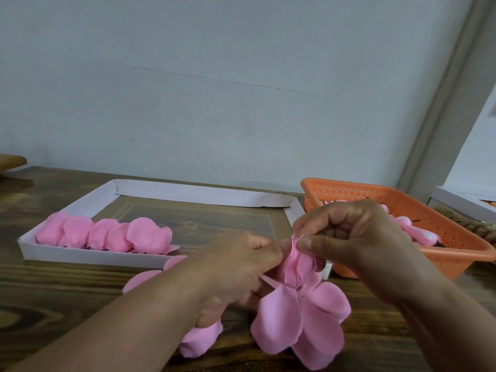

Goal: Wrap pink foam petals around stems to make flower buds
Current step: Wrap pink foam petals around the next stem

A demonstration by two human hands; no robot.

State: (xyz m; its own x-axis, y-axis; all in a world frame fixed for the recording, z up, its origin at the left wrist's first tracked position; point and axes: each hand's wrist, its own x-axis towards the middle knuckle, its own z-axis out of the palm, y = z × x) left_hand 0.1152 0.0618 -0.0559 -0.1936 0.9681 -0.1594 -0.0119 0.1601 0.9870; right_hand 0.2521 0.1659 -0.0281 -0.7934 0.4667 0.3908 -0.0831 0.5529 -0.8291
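The stem is hidden inside the pink petals (300,312) and hands.

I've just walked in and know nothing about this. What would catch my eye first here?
Probably the big pink foam flower piece at the front of the dark wooden table, with the person's left hand and right hand pinching its gathered top. Next, a row of pink foam buds in the shallow white cardboard tray on the left, and the orange perforated plastic basket on the right.

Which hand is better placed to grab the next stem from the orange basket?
Right, probably. The right hand is just in front of the orange basket; the left hand is farther off, toward the white tray. Both pinch the pink petals now.
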